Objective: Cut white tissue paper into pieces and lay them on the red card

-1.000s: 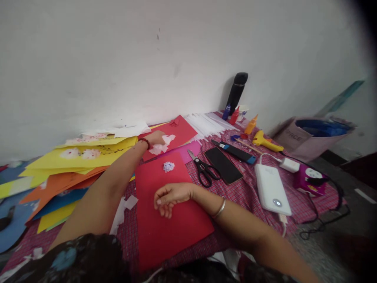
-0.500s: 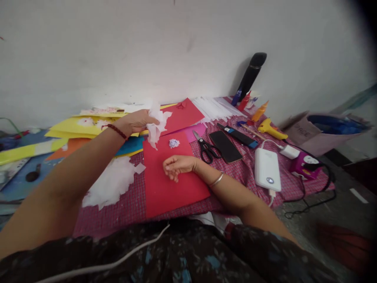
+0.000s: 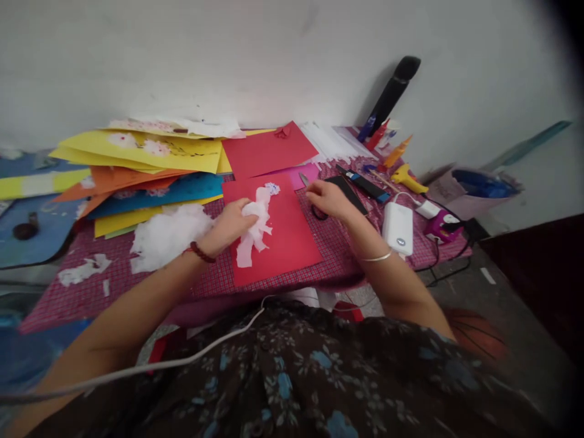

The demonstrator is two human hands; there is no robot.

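My left hand (image 3: 232, 225) is closed on a crumpled, torn piece of white tissue paper (image 3: 261, 222), which lies over the red paper sheet (image 3: 287, 243). One end of the tissue reaches close to a small white-and-violet crumpled paper flower (image 3: 272, 188) near the sheet's top edge. My right hand (image 3: 329, 198) is over the black-handled scissors (image 3: 318, 213), its fingers curled together. It covers most of the scissors, so I cannot make out whether it grips them. A pile of white tissue paper (image 3: 166, 237) lies left of my left hand.
Yellow, orange and blue sheets (image 3: 182, 194) are stacked at the back left. Right of the scissors lie a phone (image 3: 351, 194), a box cutter (image 3: 371, 187), a white power bank (image 3: 398, 228) and a yellow glue gun (image 3: 409, 177). White strips (image 3: 328, 145) sit near the wall.
My left hand has brought the tissue paper down and toward me, onto the red sheet. My right hand has gone from above the red sheet to the scissors at its right. The view has tilted down.
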